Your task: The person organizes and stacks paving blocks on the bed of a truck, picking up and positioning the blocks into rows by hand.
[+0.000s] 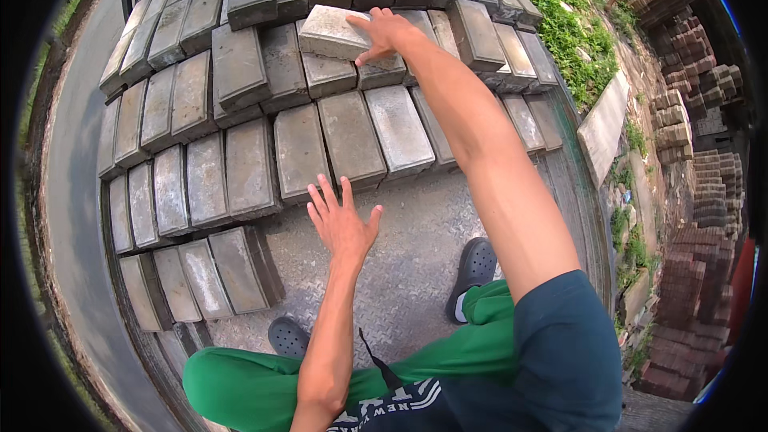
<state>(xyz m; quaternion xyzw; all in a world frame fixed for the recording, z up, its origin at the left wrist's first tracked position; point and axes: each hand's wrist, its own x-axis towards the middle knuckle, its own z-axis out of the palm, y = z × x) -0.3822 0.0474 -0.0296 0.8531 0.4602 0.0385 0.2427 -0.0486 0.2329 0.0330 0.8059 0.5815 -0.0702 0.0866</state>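
My right hand (384,35) reaches to the upper rows of a stack and grips the right end of a pale grey concrete block (332,26). Its thumb is on the near side and its fingers lie over the top and far side. That block sits at an angle across other blocks. My left hand (342,222) is open with fingers spread, holding nothing, in front of a grey concrete block (302,152) in the lower row. Beside that row stands a whitish block (398,128). Whether my left fingertips touch the block's front face, I cannot tell.
Stepped rows of concrete blocks stand on a metal plate floor (376,248) under my dark clogs (476,264). A short row of blocks (210,276) is at the near left. A road (72,216) runs along the left; grass (568,32) and brick stacks (680,312) lie right.
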